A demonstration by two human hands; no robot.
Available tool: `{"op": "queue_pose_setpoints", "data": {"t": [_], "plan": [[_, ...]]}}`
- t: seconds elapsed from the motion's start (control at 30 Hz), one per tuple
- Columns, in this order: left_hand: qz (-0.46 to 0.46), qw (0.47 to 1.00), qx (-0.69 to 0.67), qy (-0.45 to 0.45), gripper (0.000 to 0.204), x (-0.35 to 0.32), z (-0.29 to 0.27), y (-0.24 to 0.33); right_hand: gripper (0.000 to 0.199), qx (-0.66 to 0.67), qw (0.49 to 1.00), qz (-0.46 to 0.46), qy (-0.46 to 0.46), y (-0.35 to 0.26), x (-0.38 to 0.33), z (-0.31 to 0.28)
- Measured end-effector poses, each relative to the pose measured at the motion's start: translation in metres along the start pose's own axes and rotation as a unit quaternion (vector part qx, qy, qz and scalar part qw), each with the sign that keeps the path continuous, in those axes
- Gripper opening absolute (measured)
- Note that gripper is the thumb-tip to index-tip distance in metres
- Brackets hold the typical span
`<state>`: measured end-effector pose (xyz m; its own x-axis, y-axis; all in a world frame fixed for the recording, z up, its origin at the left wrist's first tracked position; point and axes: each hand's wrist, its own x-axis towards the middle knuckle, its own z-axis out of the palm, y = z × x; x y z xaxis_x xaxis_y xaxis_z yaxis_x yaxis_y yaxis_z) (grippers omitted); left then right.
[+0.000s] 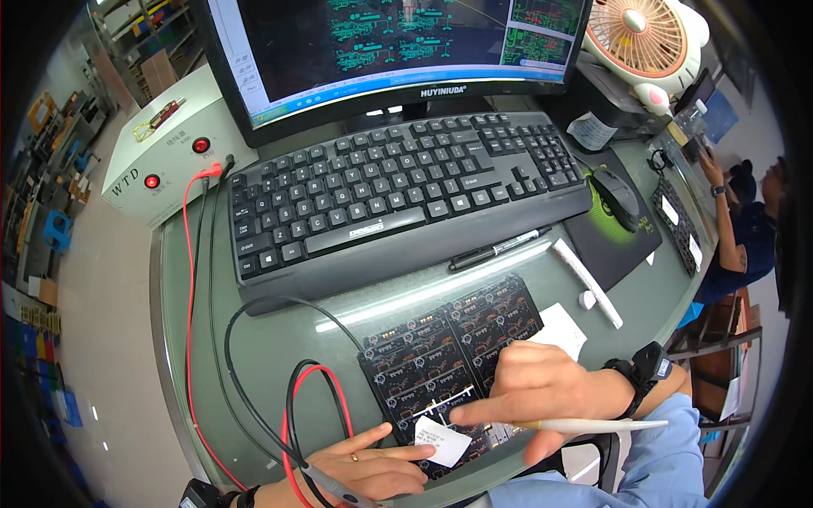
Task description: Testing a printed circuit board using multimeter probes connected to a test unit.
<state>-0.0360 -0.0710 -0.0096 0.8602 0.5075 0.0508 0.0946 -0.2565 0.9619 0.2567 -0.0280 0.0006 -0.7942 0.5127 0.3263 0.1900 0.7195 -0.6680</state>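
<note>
A black printed circuit board panel (415, 360) lies on the desk in front of me, with white strokes across its lower middle. My left hand (373, 470) is spread flat at its lower left, fingertips at a small white paper slip (442, 442) on the board. A grey pen-shaped probe (337, 486) with a cable lies across that hand near the wrist. My right hand (542, 391) is over the board's lower right, index finger stretched to the board beside the white strokes. Its other fingers are curled round a white tapered stick (597, 425); the stick's near-board end is tan.
Behind the board stand a black keyboard (406, 186), a marker (500, 248) and a monitor (398, 51). Red cable (188, 313) and black leads run from a white box (174, 152). At right are a white tube (589, 284), a mouse (616, 199), a fan (639, 38) and another person (749, 229).
</note>
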Motion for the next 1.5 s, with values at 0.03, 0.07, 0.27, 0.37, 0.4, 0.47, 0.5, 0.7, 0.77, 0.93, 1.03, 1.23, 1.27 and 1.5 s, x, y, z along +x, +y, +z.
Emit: {"op": "queue_pose_setpoints", "data": {"t": [0.03, 0.07, 0.27, 0.37, 0.4, 0.47, 0.5, 0.7, 0.77, 0.93, 1.03, 1.23, 1.27, 1.5], "plan": [[-0.001, 1.000, 0.004, 0.002, 0.040, -0.001, 0.000, 0.000, 0.039, 0.017, 1.000, -0.011, 0.010, -0.003, 0.003, 0.003], [0.000, 1.000, 0.008, 0.003, 0.041, 0.000, 0.000, 0.000, 0.039, 0.015, 1.000, -0.009, 0.009, -0.004, 0.003, 0.006], [0.005, 1.000, 0.000, 0.000, 0.040, 0.002, -0.001, -0.002, 0.017, 0.097, 0.992, 0.041, 0.069, -0.002, -0.001, 0.023], [0.009, 1.000, 0.007, -0.001, 0.039, 0.001, -0.001, -0.002, 0.018, 0.065, 0.996, 0.035, 0.055, -0.003, 0.000, 0.022], [0.007, 1.000, 0.007, -0.002, 0.039, 0.001, -0.001, -0.001, 0.018, 0.067, 0.996, 0.035, 0.056, -0.003, 0.000, 0.023], [0.004, 1.000, 0.006, -0.002, 0.039, 0.001, -0.001, -0.001, 0.017, 0.035, 0.998, 0.035, 0.046, -0.001, 0.000, 0.024], [0.004, 1.000, 0.006, -0.003, 0.039, 0.001, -0.001, -0.001, 0.017, 0.037, 0.998, 0.035, 0.041, -0.002, 0.001, 0.023], [0.005, 1.000, 0.013, 0.004, 0.039, 0.001, 0.001, 0.000, 0.021, 0.014, 0.999, 0.027, 0.044, -0.001, -0.001, 0.025], [0.008, 1.000, 0.014, 0.007, 0.039, 0.001, 0.001, -0.001, 0.021, 0.012, 0.999, 0.026, 0.043, -0.001, -0.001, 0.026], [0.005, 1.000, 0.013, 0.007, 0.039, 0.000, 0.001, 0.000, 0.021, 0.003, 0.999, 0.014, 0.045, 0.001, 0.000, 0.027], [0.003, 1.000, 0.012, 0.008, 0.038, -0.001, 0.001, 0.000, 0.021, 0.005, 0.999, 0.010, 0.041, 0.001, 0.000, 0.027], [-0.002, 1.000, 0.008, 0.004, 0.038, 0.000, 0.001, 0.000, 0.022, 0.008, 0.999, 0.021, 0.032, 0.000, 0.000, 0.024], [-0.005, 1.000, 0.006, 0.001, 0.038, -0.001, 0.001, 0.000, 0.021, 0.010, 0.999, 0.022, 0.028, -0.001, 0.000, 0.024], [-0.004, 1.000, 0.011, -0.007, 0.039, 0.000, 0.000, 0.000, 0.022, 0.019, 0.999, 0.028, 0.024, -0.001, -0.001, 0.023]]}}
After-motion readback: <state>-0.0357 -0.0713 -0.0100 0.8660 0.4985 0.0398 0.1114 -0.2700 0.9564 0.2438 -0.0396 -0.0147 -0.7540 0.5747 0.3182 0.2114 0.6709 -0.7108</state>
